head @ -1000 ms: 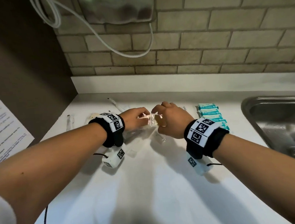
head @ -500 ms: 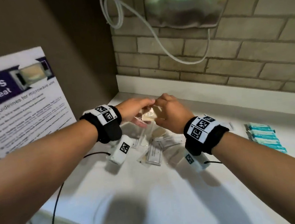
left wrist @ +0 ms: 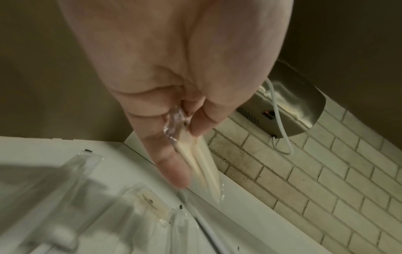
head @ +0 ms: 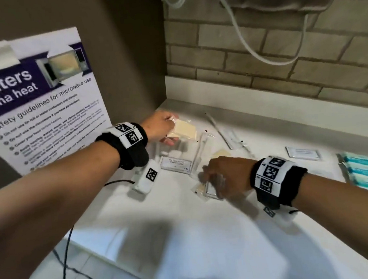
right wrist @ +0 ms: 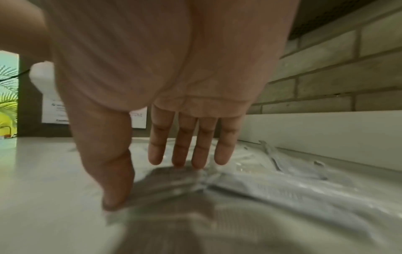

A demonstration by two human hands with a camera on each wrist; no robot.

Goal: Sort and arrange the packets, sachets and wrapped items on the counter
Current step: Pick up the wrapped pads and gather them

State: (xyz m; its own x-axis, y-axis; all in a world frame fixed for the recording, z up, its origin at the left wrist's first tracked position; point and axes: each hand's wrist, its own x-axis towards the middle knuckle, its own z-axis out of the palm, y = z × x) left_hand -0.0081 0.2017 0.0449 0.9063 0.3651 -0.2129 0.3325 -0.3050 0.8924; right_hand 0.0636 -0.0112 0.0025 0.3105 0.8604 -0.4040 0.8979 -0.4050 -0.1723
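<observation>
**Wrapped wafers held up, flat packets reached for**

A white worktop (head: 208,236) is set in a brick-walled corner, a microwave poster (head: 39,102) beside it. Clear packets (head: 176,162) are scattered near the corner; teal sachets (head: 364,171) are stacked well apart. Pale wrapped wafers (head: 183,129) are pinched above these by the left hand (head: 160,128). The right hand (head: 223,176) is spread, fingers straight, on a packet. Light, slippery film is judged; edges should be gripped.

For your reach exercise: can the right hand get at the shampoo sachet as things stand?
Probably yes: the right hand is open and holds nothing, and the shampoo sachet lies uncovered on the counter just beside it.
</observation>
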